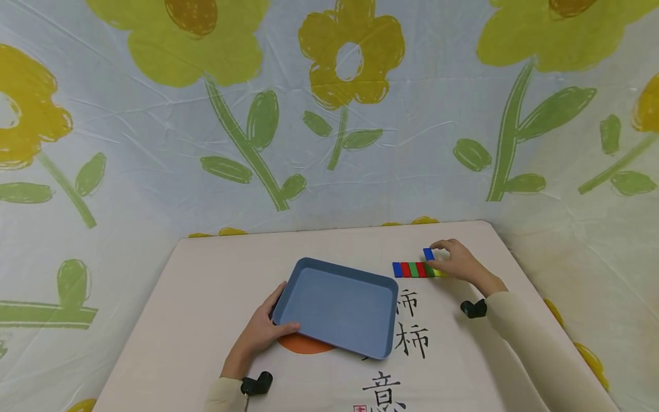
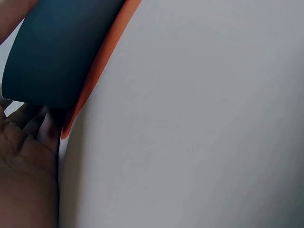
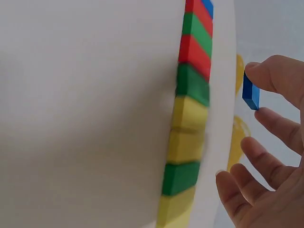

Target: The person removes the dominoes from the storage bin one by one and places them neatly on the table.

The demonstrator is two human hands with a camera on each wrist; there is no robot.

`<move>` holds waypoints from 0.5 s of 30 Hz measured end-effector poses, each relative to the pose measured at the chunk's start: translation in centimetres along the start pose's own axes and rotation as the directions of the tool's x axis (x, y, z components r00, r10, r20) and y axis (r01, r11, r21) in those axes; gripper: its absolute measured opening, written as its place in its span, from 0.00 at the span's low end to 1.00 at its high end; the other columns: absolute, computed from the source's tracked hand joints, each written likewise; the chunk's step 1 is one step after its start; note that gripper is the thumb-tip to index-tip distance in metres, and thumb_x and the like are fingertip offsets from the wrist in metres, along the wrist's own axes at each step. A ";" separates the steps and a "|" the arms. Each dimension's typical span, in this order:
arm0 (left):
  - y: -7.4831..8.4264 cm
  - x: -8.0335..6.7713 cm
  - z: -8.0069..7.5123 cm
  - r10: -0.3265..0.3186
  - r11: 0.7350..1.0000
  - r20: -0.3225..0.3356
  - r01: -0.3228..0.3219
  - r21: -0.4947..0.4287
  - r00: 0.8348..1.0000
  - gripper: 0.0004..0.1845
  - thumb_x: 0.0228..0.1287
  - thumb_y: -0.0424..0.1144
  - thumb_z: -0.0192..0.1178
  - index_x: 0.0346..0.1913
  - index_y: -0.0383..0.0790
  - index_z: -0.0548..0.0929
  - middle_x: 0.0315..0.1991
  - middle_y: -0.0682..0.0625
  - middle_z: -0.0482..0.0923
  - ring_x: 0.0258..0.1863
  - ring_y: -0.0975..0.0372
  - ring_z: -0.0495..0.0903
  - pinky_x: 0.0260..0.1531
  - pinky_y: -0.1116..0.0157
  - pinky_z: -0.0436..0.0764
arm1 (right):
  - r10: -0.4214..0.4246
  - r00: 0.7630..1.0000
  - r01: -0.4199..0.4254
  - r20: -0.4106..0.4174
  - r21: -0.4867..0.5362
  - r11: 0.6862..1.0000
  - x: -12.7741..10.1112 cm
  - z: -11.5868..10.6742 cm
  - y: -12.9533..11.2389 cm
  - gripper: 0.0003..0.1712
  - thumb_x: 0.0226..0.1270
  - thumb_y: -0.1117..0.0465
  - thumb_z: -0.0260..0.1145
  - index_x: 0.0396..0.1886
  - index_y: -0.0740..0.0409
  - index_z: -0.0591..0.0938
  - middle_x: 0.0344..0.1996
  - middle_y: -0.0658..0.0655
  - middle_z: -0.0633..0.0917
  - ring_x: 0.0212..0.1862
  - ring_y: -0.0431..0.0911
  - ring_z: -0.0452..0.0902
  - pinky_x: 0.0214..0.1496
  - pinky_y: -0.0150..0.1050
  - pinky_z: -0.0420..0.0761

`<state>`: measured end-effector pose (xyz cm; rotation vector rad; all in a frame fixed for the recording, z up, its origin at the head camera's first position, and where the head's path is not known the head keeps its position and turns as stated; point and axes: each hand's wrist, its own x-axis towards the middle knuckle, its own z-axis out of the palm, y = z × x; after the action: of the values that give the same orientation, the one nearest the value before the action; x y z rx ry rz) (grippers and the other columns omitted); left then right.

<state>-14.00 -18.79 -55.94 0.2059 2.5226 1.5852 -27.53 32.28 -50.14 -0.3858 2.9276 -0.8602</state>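
Note:
A blue-grey rectangular tray point(image 1: 334, 309) lies at a slant, low over the front middle of the table. My left hand point(image 1: 259, 335) grips its left end, the thumb over the near rim and the other fingers around the outside; the left wrist view shows fingers under the tray's dark wall point(image 2: 57, 57). Between thumb and index finger, my right hand point(image 1: 458, 264) pinches a small blue block point(image 3: 251, 92). The other right fingers are spread loosely. Beside that hand runs a straight row of coloured blocks point(image 1: 413, 270), blue, red, green and yellow, partly hidden by it in the head view.
The pale table cover point(image 1: 206, 303) bears black brush characters point(image 1: 412, 340) and an orange printed shape point(image 1: 306, 344), partly covered by the tray. A flower-printed cloth point(image 1: 401, 171) hangs behind the table and along its sides.

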 end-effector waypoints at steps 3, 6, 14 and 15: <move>0.0 0.0 0.0 -0.008 1.000 0.004 0.008 -0.012 1.000 0.58 0.54 0.48 0.79 0.83 0.56 0.53 0.83 0.48 0.53 0.82 0.48 0.54 0.76 0.41 0.61 | 0.020 1.000 -0.020 0.016 -0.011 1.000 -0.9 -0.6 1.4 0.30 0.67 0.53 0.72 0.61 0.69 0.79 0.59 0.77 0.77 0.60 0.72 0.73 0.60 0.70 0.75; 0.0 0.0 0.0 -0.015 1.000 0.004 0.015 -0.008 1.000 0.58 0.54 0.48 0.79 0.83 0.57 0.53 0.83 0.48 0.53 0.81 0.48 0.55 0.75 0.41 0.61 | 0.041 0.999 -0.040 0.033 -0.016 0.999 -1.5 -1.0 2.8 0.31 0.67 0.53 0.72 0.62 0.69 0.79 0.58 0.78 0.77 0.59 0.73 0.73 0.58 0.69 0.77; 0.1 -0.1 0.0 -0.032 0.999 -0.001 0.032 0.002 0.999 0.58 0.54 0.48 0.79 0.83 0.57 0.54 0.83 0.48 0.53 0.81 0.47 0.55 0.75 0.39 0.62 | 0.097 0.993 -0.097 0.064 -0.007 0.995 -2.8 -1.8 4.8 0.32 0.69 0.52 0.70 0.63 0.70 0.76 0.59 0.79 0.76 0.59 0.73 0.75 0.59 0.67 0.78; 0.1 -0.1 0.0 -0.031 1.000 -0.001 0.031 0.004 1.000 0.58 0.54 0.48 0.80 0.83 0.57 0.54 0.83 0.47 0.53 0.81 0.47 0.55 0.75 0.39 0.62 | 0.103 0.993 -0.102 0.064 -0.008 0.995 -2.9 -1.9 4.9 0.32 0.69 0.52 0.70 0.63 0.70 0.76 0.59 0.79 0.76 0.59 0.73 0.75 0.58 0.67 0.78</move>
<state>-13.90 -18.76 -55.79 0.1662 2.5175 1.5689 -26.07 37.98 -51.24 -0.2556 2.8629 -0.8115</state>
